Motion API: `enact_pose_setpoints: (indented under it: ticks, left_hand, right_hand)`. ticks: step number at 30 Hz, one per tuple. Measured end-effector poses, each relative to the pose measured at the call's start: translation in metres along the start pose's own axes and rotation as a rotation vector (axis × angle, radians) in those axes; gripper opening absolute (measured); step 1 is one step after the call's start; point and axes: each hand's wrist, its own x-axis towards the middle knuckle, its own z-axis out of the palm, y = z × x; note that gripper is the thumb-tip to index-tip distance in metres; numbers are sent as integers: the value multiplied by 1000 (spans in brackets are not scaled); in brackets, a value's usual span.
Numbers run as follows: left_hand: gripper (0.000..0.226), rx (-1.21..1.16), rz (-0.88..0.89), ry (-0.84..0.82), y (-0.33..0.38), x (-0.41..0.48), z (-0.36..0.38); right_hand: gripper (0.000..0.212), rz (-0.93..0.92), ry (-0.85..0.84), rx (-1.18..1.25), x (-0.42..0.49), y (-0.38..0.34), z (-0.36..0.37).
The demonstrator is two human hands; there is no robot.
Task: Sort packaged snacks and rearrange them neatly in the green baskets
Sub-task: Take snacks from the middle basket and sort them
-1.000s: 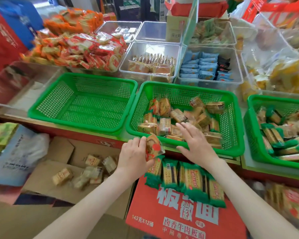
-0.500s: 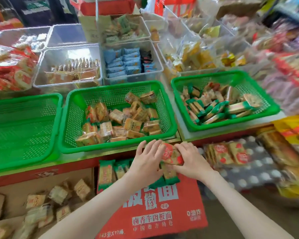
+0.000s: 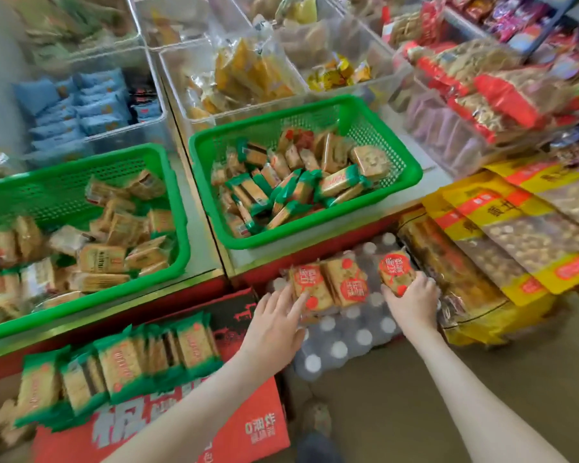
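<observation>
1. a dull brown floor (image 3: 381, 412) fills the lower right.
2. a display counter (image 3: 201, 248), pale on top with a red front edge, crosses the middle.
3. clear plastic bins (image 3: 178, 88) line its far edge.
4. a red carton (image 3: 254, 426) stands below its front edge.

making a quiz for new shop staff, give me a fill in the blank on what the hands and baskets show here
1. The right hand grips one snack pack whose round label is ____.
2. The left hand touches a stack of matching packs lying lower than the right basket, which holds mostly ____-wrapped packs.
3. Only ____ other green basket, the left basket, is in view.
Missing words: red; green; one.
</observation>
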Motion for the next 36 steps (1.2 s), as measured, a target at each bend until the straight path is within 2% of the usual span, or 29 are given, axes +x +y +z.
enact_pose_setpoints:
  ticks: [4, 7, 11, 13, 17, 22, 25, 27, 30, 32, 34, 36]
  left_hand:
    - [73, 40, -20, -9, 17, 31, 24]
    - [66, 57, -53, 7, 17, 46, 39]
    - [64, 16, -58, 7, 12, 51, 41]
    - [60, -16, -37, 60, 6, 52, 30]
    - [51, -126, -34, 239, -19, 52, -10]
    - [42, -252, -152, 437, -66, 24, -63]
    - [40, -237, -175, 473, -115, -6, -88]
    - [38, -195, -201, 466, -162, -29, -93]
    - [34, -87, -248, 396, -246, -67, -88]
    - [43, -16, -235, 232, -294, -85, -88]
    - [60, 53, -156, 56, -332, -92, -91]
    - [65, 131, -35, -37, -356, -88, -94]
  right_hand:
    - [79, -98, -113, -54, 39, 10, 25]
    - [79, -150, -238, -138, 58, 10, 47]
    - [83, -141, -372, -234, 70, 12, 51]
    - [81, -142, -287, -156, 74, 7, 38]
    - [47, -352, 142, 176, 67, -31, 5]
    - [42, -720, 182, 384, 23, -150, -10]
    - [47, -977, 69, 373, -26, -224, 8]
    - [61, -1123, -50, 331, -59, -267, 32]
    - [71, -1320, -170, 56, -96, -325, 76]
    - [67, -1304, -354, -116, -113, -356, 102]
    - [63, -1157, -534, -243, -122, -382, 121]
    - [65, -1123, -558, -426, -123, -398, 133]
